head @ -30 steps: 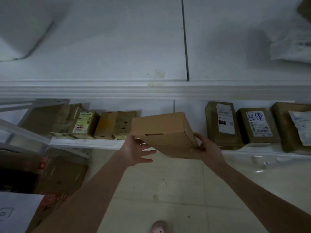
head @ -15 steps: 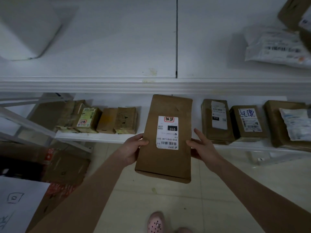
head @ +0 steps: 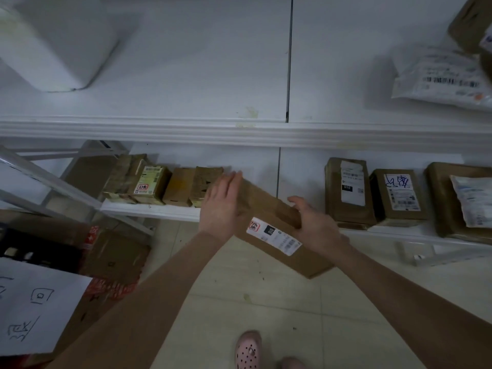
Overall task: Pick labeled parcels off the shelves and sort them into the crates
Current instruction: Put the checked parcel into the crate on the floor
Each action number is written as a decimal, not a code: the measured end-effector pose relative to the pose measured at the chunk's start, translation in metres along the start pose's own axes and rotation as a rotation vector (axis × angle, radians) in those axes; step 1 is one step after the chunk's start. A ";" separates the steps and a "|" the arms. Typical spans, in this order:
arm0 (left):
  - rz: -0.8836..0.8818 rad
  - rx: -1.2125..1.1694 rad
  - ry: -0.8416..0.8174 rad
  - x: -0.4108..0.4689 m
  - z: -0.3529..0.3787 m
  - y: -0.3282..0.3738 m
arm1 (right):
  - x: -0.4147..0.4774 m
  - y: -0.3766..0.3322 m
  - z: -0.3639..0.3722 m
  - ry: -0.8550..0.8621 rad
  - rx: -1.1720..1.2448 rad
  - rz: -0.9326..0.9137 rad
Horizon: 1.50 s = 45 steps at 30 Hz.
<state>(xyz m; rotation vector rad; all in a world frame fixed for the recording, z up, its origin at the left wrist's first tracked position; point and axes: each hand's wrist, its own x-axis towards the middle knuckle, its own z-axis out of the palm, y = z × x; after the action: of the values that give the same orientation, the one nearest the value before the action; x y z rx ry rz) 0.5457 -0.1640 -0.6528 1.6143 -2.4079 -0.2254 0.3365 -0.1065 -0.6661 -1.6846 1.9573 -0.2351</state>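
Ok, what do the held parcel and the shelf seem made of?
The parcel looks like matte brown cardboard, with folded edges and a white paper label. The shelf seems white painted metal, smooth with a ribbed front lip, though plastic is possible.

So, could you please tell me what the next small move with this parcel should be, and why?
Probably carry the parcel down-left toward the boxes by the paper sign, if those are the crates: its 010 label faces up, readable, and the left hand presses one end while the right hand grips the other.
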 end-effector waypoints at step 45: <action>-1.301 -1.197 0.405 -0.370 -0.145 -0.249 | -0.105 -0.393 0.186 -0.497 0.496 -0.125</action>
<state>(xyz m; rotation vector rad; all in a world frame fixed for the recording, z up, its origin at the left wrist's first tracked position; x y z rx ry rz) 0.9421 0.0841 -0.6169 1.8644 -0.3317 -1.0926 0.7764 -0.0464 -0.6091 -1.3715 1.3003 -0.2863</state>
